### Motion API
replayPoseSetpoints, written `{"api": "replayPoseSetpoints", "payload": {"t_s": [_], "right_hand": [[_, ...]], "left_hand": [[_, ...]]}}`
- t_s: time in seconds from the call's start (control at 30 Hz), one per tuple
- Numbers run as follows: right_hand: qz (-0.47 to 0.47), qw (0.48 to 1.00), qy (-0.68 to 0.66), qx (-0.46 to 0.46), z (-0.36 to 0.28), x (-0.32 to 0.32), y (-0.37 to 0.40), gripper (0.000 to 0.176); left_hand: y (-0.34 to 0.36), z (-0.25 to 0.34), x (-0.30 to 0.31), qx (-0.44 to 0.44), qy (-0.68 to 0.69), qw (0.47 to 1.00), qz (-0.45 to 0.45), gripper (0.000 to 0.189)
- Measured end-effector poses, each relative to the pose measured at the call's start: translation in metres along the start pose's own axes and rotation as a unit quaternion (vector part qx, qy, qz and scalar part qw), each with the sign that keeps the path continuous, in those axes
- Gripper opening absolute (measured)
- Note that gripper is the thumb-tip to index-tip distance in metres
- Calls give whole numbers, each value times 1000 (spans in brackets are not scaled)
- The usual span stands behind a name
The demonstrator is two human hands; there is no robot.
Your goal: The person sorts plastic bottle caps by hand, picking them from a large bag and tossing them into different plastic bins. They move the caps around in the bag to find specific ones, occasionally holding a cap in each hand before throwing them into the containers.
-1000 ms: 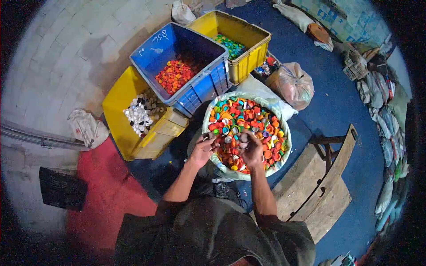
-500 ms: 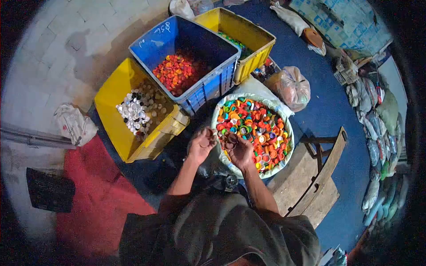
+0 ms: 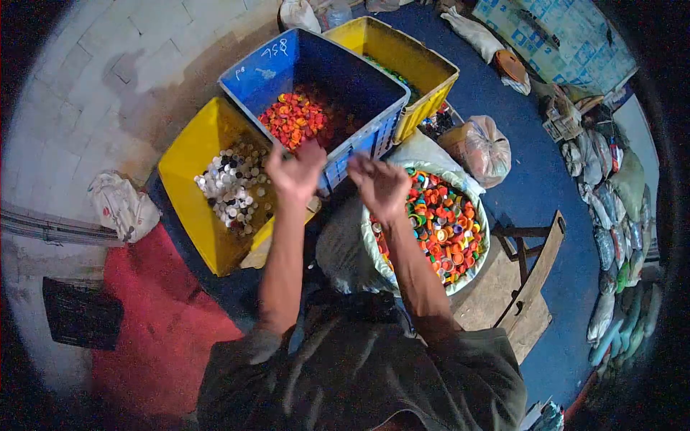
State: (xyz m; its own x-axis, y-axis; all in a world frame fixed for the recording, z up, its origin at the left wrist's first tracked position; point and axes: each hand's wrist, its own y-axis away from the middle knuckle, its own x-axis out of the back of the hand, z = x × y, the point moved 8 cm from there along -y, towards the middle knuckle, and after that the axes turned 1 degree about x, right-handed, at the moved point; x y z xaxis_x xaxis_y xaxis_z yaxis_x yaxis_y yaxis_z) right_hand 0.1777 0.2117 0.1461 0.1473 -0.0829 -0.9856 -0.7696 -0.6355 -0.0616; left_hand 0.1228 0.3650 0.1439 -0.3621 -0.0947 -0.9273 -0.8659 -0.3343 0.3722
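Observation:
My left hand is raised at the near edge of the blue crate, which holds red and orange bottle caps. Motion smears its fingers, so I cannot see whether anything is in them. My right hand hovers over the left edge of a round, pale-lined sack. Its fingers are curled inward, and what they hold, if anything, is hidden. Mixed bottle caps in many colours fill the sack. Left of my left hand, a yellow crate contains white and black caps.
Another yellow crate with green pieces stands behind the blue one. A filled plastic bag sits beyond the sack. At the right lies a wooden board structure; stuffed bags line the far right. A white bag rests by the wall.
Both hands have moved up and away from over the mixed caps, the left one to the blue crate's near edge. Earlier, brownish caps showed in the hands; now none can be made out.

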Motion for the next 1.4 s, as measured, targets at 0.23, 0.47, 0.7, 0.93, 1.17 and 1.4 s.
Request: {"api": "replayPoseSetpoints", "payload": {"t_s": [0.23,0.47,0.7,0.93,1.17,1.4], "right_hand": [[87,996,35,2,-9,26,-6,39],[259,938,230,-26,-27,104,160,48],[429,821,377,28,-59,149,287,47],[478,758,429,116,-76,150,337,38],[509,730,440,119,-82,150,365,41],[526,721,423,155,-92,164,397,42]], "left_hand": [[-3,57,-19,-92,-102,990,-17,94],[16,-41,155,77,-242,963,86,24],[33,-150,187,60,-648,758,-41,35],[33,-238,181,17,-803,540,-251,46],[35,-298,183,-76,-852,365,-367,55],[33,-319,195,-74,-865,339,-363,54]]}}
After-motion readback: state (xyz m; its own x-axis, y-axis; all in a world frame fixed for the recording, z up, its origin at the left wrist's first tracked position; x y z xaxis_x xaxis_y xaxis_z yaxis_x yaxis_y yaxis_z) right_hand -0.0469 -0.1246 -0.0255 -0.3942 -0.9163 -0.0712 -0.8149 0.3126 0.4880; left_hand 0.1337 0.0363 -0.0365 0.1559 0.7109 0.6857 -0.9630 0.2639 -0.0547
